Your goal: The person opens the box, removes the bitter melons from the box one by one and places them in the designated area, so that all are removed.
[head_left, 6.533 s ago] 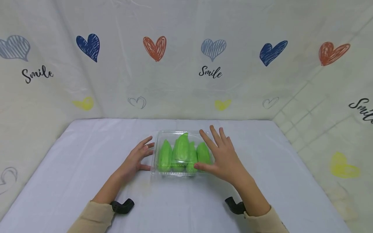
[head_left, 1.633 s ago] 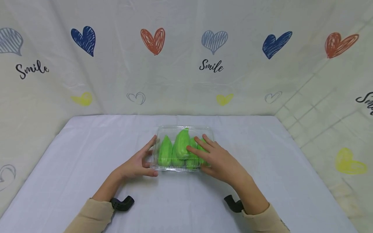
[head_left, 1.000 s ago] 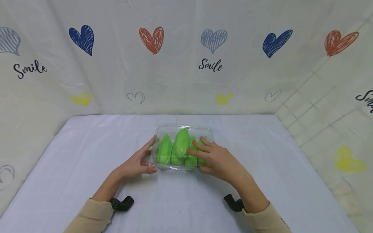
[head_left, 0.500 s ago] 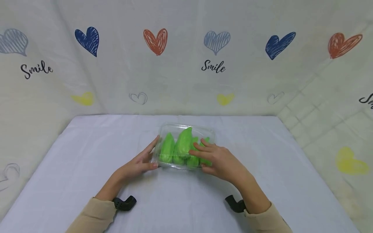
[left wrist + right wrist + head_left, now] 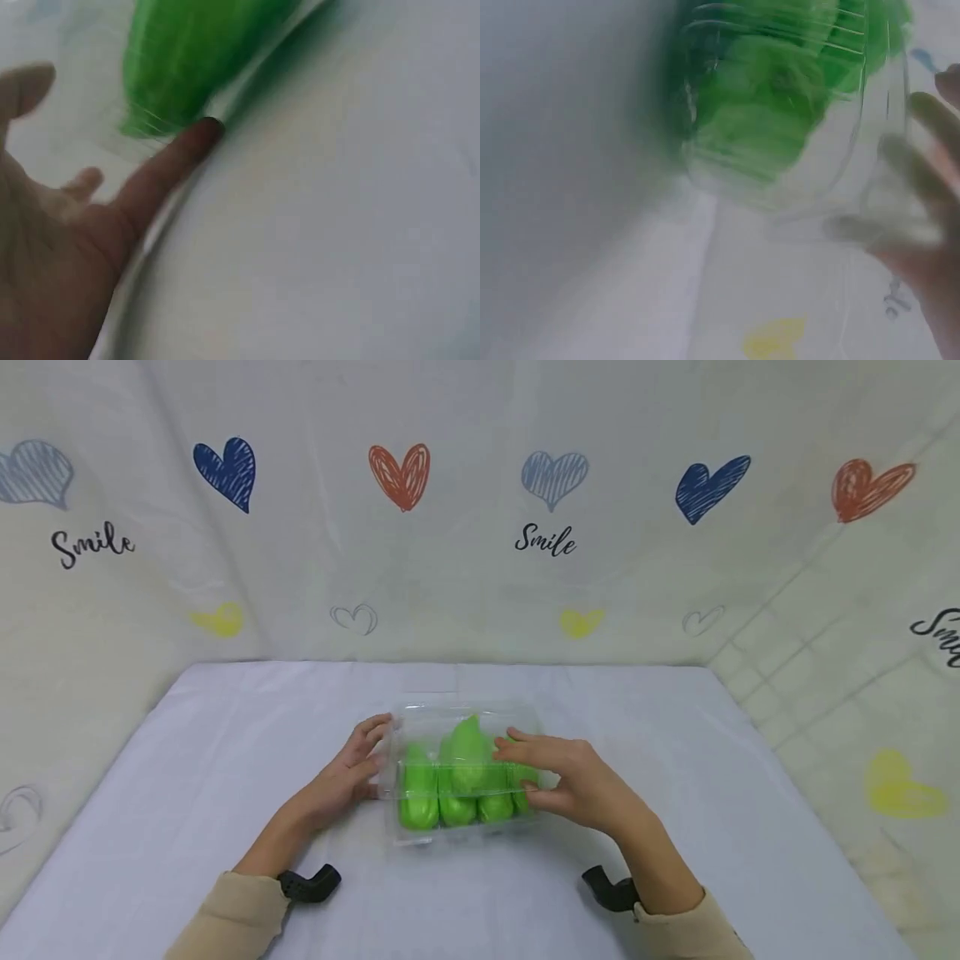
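Observation:
A clear plastic clamshell box (image 5: 487, 839) stands at the middle of the table in the head view. In it sit several long green fruit-like pieces (image 5: 418, 806) with pointed tips. The lid (image 5: 461, 793) has its front edge well above the base's front edge. My left hand (image 5: 341, 777) holds the box's left side, thumb at the front and fingers farther back; the left wrist view shows its thumb (image 5: 169, 165) along the plastic. With arched fingers over the right side, my right hand (image 5: 577, 777) grips the lid; in the right wrist view its fingers (image 5: 930, 172) show around the plastic.
A white cloth (image 5: 465, 910) covers the table. Behind it hangs a pale backdrop (image 5: 465, 568) with printed hearts and "Smile" lettering. Black wrist devices (image 5: 311, 885) sit by both beige sleeves (image 5: 232, 914).
The box has come nearer and shows more of its front, with a wider gap between lid edge and base edge. The left fingers have bent more; the right hand stays over the right side.

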